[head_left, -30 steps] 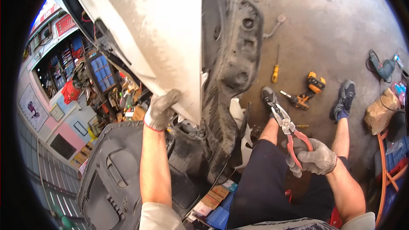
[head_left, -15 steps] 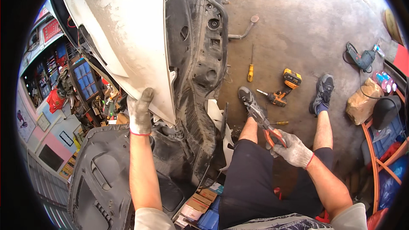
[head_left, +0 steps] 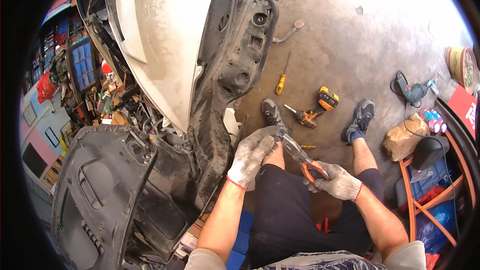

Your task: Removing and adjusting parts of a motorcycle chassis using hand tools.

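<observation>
My right hand [head_left: 336, 182] is closed round the orange-red handles of a pair of pliers [head_left: 298, 153]. The metal jaws point up and left, toward my left hand [head_left: 252, 156]. In its grey-white glove, that hand has its fingers bent together at the jaw tips. Whatever they pinch, if anything, is hidden. To the left stands a scooter-like vehicle with a scuffed white body panel [head_left: 162, 35], tapering to a point near its dark, dusty frame [head_left: 212, 110]. Neither hand touches the panel.
On the concrete floor lie a yellow-handled screwdriver [head_left: 281, 84] and a yellow-black cordless drill [head_left: 315, 110] between my shoes. A corded drill [head_left: 416, 93] and an orange metal frame [head_left: 409, 195] are at right. A large black plastic part [head_left: 102, 185] sits lower left, with boxes nearby.
My left hand has left the white panel's lower tip and come right to the pliers' jaws. My right hand still holds the pliers. The view has shifted slightly.
</observation>
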### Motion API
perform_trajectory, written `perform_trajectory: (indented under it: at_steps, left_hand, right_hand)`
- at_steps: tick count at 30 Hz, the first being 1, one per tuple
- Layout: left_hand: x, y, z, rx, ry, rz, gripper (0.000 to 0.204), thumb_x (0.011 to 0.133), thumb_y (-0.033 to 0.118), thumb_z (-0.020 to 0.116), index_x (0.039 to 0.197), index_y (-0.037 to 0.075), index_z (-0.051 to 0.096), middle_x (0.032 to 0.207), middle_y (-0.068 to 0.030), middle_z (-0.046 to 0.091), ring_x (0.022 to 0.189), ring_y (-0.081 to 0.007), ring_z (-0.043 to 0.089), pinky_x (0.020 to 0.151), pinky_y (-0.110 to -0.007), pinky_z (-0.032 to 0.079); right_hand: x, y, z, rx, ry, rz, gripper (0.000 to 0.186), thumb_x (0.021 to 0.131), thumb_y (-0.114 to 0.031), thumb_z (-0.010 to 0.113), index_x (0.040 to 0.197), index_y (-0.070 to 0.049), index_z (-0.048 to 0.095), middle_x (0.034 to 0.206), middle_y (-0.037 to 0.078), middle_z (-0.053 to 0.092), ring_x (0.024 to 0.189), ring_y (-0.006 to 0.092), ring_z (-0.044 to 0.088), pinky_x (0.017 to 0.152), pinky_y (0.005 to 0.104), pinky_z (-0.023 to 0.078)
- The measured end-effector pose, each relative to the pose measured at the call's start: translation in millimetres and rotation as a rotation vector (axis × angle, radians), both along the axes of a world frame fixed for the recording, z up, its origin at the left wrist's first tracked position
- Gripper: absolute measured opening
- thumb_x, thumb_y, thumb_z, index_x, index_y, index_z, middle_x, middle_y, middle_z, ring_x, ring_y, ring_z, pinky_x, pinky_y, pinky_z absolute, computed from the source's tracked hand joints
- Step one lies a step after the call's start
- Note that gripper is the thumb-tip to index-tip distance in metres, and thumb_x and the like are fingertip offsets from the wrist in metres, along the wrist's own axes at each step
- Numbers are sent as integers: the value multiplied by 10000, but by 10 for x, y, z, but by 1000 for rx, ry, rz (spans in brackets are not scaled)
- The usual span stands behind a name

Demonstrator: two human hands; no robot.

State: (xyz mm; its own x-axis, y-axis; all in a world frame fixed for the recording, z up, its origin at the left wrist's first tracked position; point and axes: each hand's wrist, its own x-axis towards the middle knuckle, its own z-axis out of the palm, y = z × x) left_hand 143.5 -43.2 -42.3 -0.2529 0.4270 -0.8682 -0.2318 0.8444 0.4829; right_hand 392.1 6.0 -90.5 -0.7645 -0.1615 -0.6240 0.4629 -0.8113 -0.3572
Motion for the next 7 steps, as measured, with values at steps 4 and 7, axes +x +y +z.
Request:
perform_trajectory:
  at_steps: [4, 7]
  left_hand:
    - [155, -161, -228, -1, -12, 167, 178, 935, 151, 564, 1036, 10, 608, 917, -31, 646, 764, -69, 552, 712, -215, 445]
    - [143, -301, -449, 34, 124, 333, 222, 923, 178, 604, 1071, 13, 607, 908, -37, 648, 757, -79, 555, 704, -213, 449]
  right_hand:
    - [-30, 222, -25, 90, 27, 184, 411, 894, -86, 530, 1304, -95, 498, 1057, 88, 649, 945, 193, 628, 875, 334, 501]
    - [10, 335, -277, 330, 141, 363, 559, 839, -82, 544, 1387, -147, 453, 1133, 97, 652, 1089, 188, 602, 936, 338, 465]
